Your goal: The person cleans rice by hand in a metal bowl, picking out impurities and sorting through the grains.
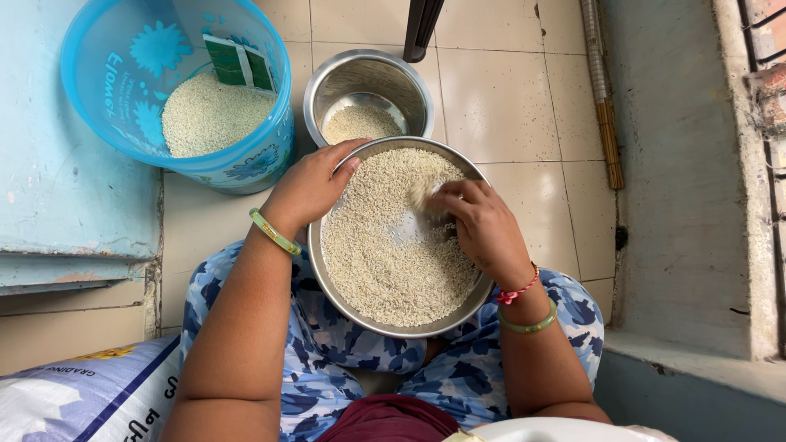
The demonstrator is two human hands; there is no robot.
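The fingers (449,196) of the right hand (483,229) are blurred where they meet the rice (385,262). The sack (90,397) is cut off by the bottom left corner. A white rim (557,429) at the bottom edge shows too little to identify.

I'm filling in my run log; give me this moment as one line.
left hand: grips plate rim | right hand: fingers in rice | steel plate: on lap | steel bowl, blue bucket: on floor, hold rice
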